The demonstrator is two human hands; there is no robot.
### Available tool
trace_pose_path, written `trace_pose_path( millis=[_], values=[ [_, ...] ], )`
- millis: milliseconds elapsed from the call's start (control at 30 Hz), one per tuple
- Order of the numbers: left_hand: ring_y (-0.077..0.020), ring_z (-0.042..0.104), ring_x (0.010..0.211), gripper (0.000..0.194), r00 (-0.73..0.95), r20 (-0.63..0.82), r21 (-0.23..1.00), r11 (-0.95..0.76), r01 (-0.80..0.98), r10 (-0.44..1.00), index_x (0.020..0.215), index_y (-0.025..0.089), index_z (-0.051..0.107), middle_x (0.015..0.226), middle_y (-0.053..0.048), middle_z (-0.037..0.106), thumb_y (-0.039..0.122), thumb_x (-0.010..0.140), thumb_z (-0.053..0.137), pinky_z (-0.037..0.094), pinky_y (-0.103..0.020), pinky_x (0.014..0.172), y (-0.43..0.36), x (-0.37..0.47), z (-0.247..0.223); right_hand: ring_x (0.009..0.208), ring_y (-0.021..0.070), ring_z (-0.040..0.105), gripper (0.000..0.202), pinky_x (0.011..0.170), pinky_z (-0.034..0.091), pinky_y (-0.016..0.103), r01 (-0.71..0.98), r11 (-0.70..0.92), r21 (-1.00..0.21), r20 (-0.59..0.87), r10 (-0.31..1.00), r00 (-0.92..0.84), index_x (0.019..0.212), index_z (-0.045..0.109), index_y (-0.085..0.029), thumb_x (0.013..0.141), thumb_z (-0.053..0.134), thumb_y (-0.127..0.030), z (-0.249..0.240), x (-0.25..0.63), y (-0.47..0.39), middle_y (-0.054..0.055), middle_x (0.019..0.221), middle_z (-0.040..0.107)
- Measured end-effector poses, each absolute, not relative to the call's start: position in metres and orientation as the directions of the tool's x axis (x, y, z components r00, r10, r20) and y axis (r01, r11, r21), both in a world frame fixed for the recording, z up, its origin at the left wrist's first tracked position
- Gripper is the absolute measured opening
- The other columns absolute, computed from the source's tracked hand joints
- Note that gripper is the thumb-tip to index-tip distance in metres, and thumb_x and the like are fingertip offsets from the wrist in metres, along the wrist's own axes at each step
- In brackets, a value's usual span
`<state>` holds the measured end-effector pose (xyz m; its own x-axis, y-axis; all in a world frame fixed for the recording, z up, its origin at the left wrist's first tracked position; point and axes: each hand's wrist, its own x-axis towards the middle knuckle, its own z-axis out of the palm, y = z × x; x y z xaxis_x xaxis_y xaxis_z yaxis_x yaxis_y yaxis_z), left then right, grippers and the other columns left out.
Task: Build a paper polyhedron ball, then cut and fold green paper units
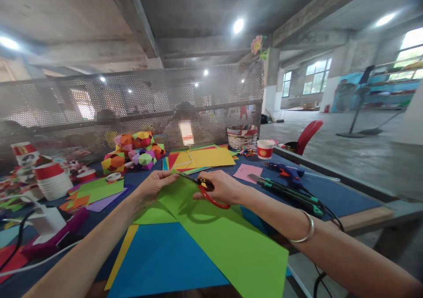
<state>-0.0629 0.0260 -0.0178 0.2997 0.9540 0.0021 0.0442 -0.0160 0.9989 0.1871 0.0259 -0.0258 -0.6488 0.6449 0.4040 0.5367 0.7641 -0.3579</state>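
My right hand (220, 185) is closed on red-handled scissors (214, 198), whose blades point left toward my left hand. With thumb and fingers pinched, my left hand (158, 183) grips the far edge of a green paper sheet (231, 240). The blade tips lie at that edge, close to my left fingertips; how far they cut in I cannot tell. The green sheet slants down to the right, over a blue sheet (165, 258) and a strip of yellow paper (124, 254). A silver bangle circles my right wrist.
Ahead lies a stack of coloured paper (208, 158). To the right are a box cutter (287, 194), a blue glue gun (286, 171), pink paper (247, 173) and a paper cup (265, 149). Folded paper balls (144, 158), stacked cups (53, 181) and a purple power strip (49, 240) stand left.
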Motion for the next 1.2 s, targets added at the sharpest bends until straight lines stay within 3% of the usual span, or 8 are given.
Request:
trace_pose_path(
  millis=[867, 1200],
  values=[
    [-0.0240, 0.077, 0.072, 0.048, 0.305, -0.023, 1.000, 0.021, 0.011, 0.952, 0.087, 0.013, 0.080, 0.079, -0.011, 0.080, 0.048, 0.058, 0.094, 0.059, -0.031, 0.071, 0.0202, -0.0601, -0.0151, 0.057, 0.0120, 0.044, 0.035, 0.056, 0.027, 0.026, 0.534, 0.775, -0.336, 0.444, 0.631, -0.636, 0.082, 0.063, -0.021, 0.087, 0.074, -0.054, -0.0289, 0.1860, 0.0248, -0.003, 0.064, 0.057],
    [-0.0249, 0.076, 0.070, 0.047, 0.310, -0.027, 1.000, 0.026, 0.009, 0.950, 0.085, 0.012, 0.080, 0.077, -0.012, 0.080, 0.048, 0.058, 0.094, 0.059, -0.032, 0.069, 0.0211, -0.0610, -0.0153, 0.060, 0.0150, 0.054, 0.036, 0.058, 0.031, 0.027, 0.532, 0.788, -0.309, 0.452, 0.614, -0.647, 0.084, 0.065, -0.021, 0.087, 0.073, -0.056, -0.0302, 0.1864, 0.0263, 0.000, 0.068, 0.064]
  ],
)
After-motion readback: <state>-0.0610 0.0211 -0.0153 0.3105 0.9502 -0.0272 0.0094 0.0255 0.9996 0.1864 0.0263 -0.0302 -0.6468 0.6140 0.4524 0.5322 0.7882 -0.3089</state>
